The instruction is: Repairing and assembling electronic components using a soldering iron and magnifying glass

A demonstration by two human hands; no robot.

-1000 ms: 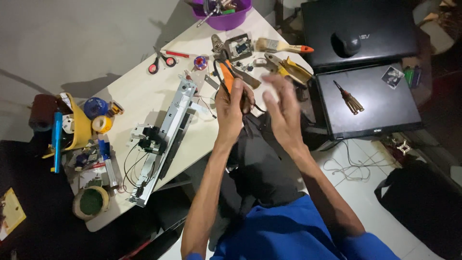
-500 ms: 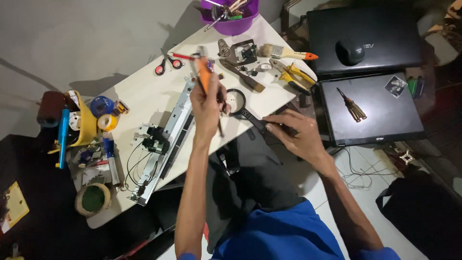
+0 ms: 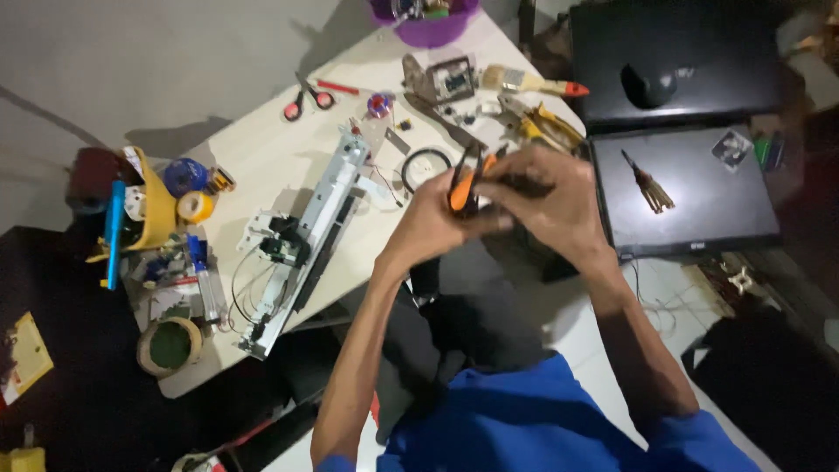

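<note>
left hand [image 3: 428, 218]: grasping orange-handled pliers [image 3: 463, 183] | right hand [image 3: 551, 201]: clenched on pliers' far side | both above table [image 3: 262, 166] edge

Bare table [image 3: 262, 166] left of metal rail [image 3: 306, 232], clutter beyond hands.

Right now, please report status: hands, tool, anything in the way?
Left hand grips orange-handled tool. Right hand closed on its other end. Black ring lies just behind.
</note>
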